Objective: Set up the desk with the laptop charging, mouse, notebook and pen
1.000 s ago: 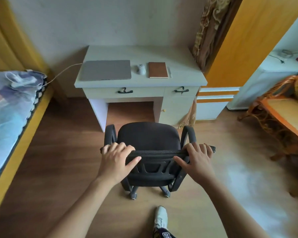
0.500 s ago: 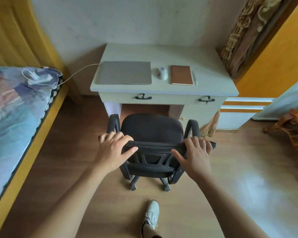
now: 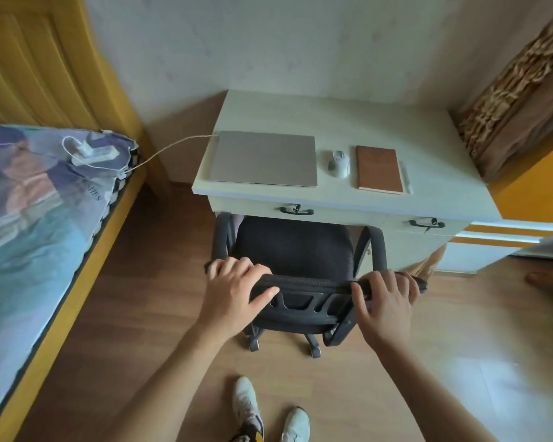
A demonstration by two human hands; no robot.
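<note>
Gripping the top edge of the black chair's (image 3: 292, 250) backrest, my left hand (image 3: 233, 296) sat at its left end and my right hand (image 3: 385, 303) at its right end. The fingers (image 3: 237, 266) of the left hand were curled over the top rim, lying close side by side, with the thumb stretched along the near face of the backrest. The right hand's fingers were likewise wrapped over the rim, its thumb pressed against the near side. The chair's seat reached partly under the white table (image 3: 434, 173), its armrests just below the drawer front.

On the table, the closed grey laptop (image 3: 264, 158) lay flat at the left, near the front edge. A pale cable (image 3: 170, 148) ran from its left rear corner across the gap to the bed (image 3: 29, 224), where a white power strip (image 3: 91, 151) rested on the patterned cover. The white mouse (image 3: 339, 162) sat just right of the laptop, not touching it. The brown notebook (image 3: 379, 170) lay closed just right of the mouse, and the pen (image 3: 406, 177), light in colour, lay right beside the notebook's right edge, parallel to it; I could not tell whether they touched.

Two pale shoes (image 3: 246, 400) stood on the wooden floor (image 3: 134, 314) behind the chair
</note>
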